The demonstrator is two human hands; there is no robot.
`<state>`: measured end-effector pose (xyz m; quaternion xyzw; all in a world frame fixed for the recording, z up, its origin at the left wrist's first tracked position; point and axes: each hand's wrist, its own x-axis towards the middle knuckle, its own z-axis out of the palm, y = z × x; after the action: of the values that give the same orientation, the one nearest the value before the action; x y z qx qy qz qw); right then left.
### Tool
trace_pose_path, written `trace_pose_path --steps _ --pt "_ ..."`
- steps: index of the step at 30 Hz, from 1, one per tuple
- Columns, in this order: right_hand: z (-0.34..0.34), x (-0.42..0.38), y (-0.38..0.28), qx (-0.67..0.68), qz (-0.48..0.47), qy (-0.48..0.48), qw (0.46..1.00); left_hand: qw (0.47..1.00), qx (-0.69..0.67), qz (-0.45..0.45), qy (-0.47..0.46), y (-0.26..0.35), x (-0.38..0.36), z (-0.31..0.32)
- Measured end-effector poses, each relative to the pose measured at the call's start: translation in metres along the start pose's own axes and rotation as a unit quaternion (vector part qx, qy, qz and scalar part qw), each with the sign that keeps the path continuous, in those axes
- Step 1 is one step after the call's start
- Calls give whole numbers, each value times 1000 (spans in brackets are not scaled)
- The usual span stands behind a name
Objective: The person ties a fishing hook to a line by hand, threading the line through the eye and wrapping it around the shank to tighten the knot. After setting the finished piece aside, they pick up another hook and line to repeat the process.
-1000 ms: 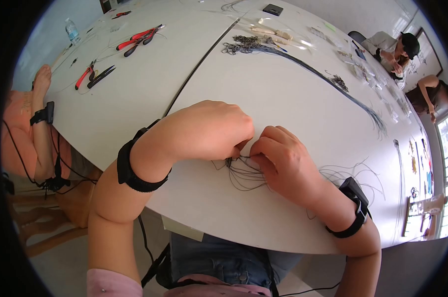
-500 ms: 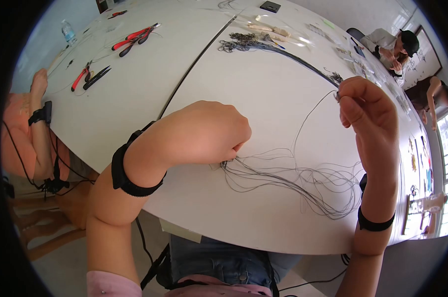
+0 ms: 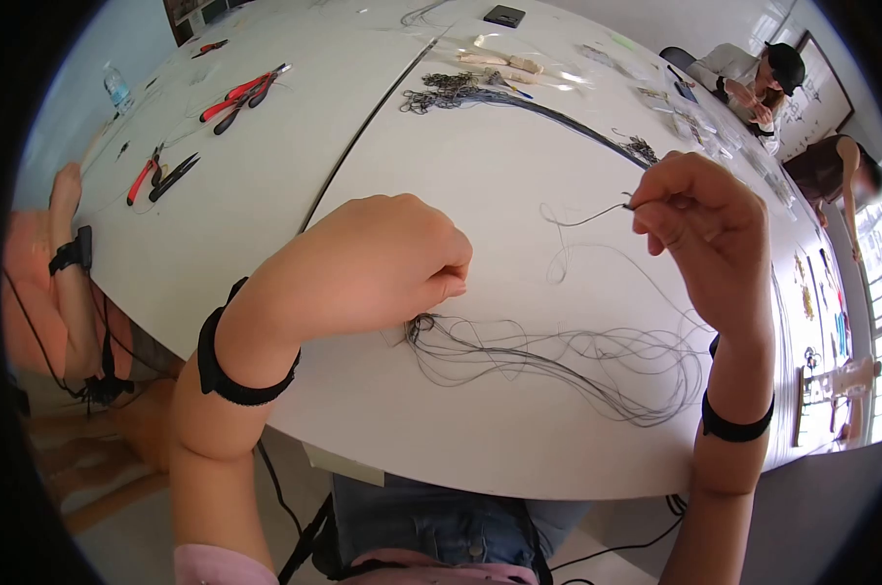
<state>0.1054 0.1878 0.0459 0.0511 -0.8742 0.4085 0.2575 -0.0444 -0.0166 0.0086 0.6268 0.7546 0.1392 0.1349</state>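
One thin wire [image 3: 590, 220] in my right hand [image 3: 709, 234], a loose bundle [image 3: 548, 366] on the table [image 3: 519, 463].
From my head, I see thumb and forefinger pinched together on the wire; its faint length is hard to trace. The bundle's knotted end lies just below my left hand [image 3: 378, 258], curled, inner fingers hidden; I cannot tell whether it grips anything.

Table [image 3: 519, 453]: pale, smooth, low-sheen top.
Loose strands [image 3: 548, 362], 4 o'clock: thin, smooth, dark grey; metal or cord, cannot tell.
Pliers [image 3: 256, 90], 11 o'clock: red-and-black plastic-looking grips, shiny metal tips.
Bottle [image 3: 117, 88], 10 o'clock: clear glossy plastic.
Bag [image 3: 566, 78], 1 o'clock: clear film, strong glare.
Wrist strap [image 3: 738, 427], 4 o'clock: matt black fabric.
Jeans [image 3: 441, 526], 6 o'clock: matt blue denim.
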Motion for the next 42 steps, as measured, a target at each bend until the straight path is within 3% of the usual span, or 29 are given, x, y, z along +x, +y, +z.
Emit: trace_pose_path --steps 2,3,5,9,11,20,22,24,25,26,28,30,32,42 --pt "8 0 -2 -37 -13 -34 999 986 -86 3 140 5 4 0" --pt "10 0 -1 -33 -15 -36 999 986 -85 4 140 9 4 -1" --pt "14 -1 -1 -28 -17 -37 999 954 -230 -17 193 18 3 -5" --pt "21 -1 -3 -49 -53 -63 995 926 -319 -10 204 23 3 -6" --pt "26 -2 -3 -77 -95 -67 990 875 -443 -6 197 23 4 -4" --pt "38 -5 -5 -117 -179 -39 976 826 -554 -34 94 24 4 -7" --pt "41 -5 -2 -124 -197 -33 972 823 -555 -15 117 21 6 -1" --pt "46 -6 2 -38 -161 42 985 820 -555 5 140 21 6 0" --pt "48 -8 1 -4 -84 73 994 821 -548 -7 159 22 5 -1" --pt "50 -9 -1 -5 -85 73 994 823 -540 -18 178 23 4 -3" --pt "51 -9 -6 152 98 92 979 812 -555 -27 178 26 2 -7" --pt "48 -9 -5 151 105 39 982 801 -570 -36 178 26 2 -9" --pt "51 -9 -9 239 194 -3 951 803 -569 -35 175 26 2 -8" --pt "49 -12 -4 415 297 -33 859 843 -512 -26 163 23 4 -1"
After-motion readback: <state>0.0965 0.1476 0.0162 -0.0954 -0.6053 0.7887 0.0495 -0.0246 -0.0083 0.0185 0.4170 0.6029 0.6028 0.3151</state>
